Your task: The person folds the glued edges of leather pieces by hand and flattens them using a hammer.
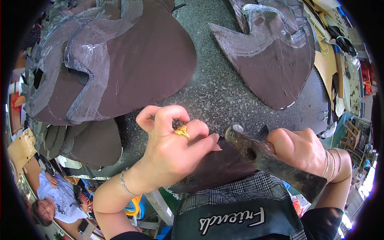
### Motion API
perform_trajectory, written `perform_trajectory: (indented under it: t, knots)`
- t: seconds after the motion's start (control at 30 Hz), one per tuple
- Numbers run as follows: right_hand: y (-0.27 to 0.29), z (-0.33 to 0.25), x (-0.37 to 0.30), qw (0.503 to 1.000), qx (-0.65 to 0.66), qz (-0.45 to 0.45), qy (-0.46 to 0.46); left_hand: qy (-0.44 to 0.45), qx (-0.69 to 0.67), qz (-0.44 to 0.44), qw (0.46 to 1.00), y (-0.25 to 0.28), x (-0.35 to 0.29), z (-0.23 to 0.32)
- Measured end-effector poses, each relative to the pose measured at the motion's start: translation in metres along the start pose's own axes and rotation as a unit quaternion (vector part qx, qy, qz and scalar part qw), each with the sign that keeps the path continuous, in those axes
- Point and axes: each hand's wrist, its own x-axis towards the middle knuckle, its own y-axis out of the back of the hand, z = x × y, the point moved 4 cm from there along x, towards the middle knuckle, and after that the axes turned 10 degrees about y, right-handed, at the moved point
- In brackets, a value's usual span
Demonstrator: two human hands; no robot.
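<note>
My right hand [298,150] is wrapped round the handle of a hammer, most of it hidden by the fist. The worn metal hammer head [276,160] slants across the front of the table, its round face close to my left fingertips. With thumb and fingers bent together, my left hand [172,144] pinches at the edge of a dark brown leather-like piece [226,164]. That piece lies at the near table edge, against my apron. A gold ring [182,131] is on a left finger. Exactly how the fingertips grip the edge is hidden.
Large dark brown pieces with grey, glue-like bands [152,60] are stacked at the far left; a similar piece [276,72] lies at the far right. The speckled dark tabletop [208,88] shows between them. Tools and scraps line the right edge. Another person [60,196] sits at lower left.
</note>
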Motion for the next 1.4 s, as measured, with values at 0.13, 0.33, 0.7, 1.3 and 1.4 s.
perform_trajectory:
  t: [0.13,0.33,0.7,1.3,1.4]
  knots:
    - [-0.005,-0.001,0.006,1.000,0.000,-0.028,0.001,-0.002,0.023,0.002,1.000,0.002,-0.001,0.005]
    - [-0.006,0.003,0.002,0.999,-0.010,-0.041,0.001,0.066,-0.057,0.013,0.996,-0.004,-0.009,-0.006]
    - [-0.006,0.003,0.011,0.999,0.000,-0.031,0.020,0.019,0.035,0.024,0.999,0.001,-0.012,0.005]
    - [-0.006,-0.006,0.026,0.999,-0.041,-0.012,0.028,0.061,0.069,0.047,0.995,0.003,-0.031,0.010]
    - [-0.009,-0.006,0.026,0.998,-0.040,-0.044,0.025,0.149,-0.075,0.038,0.985,0.001,-0.039,-0.005]
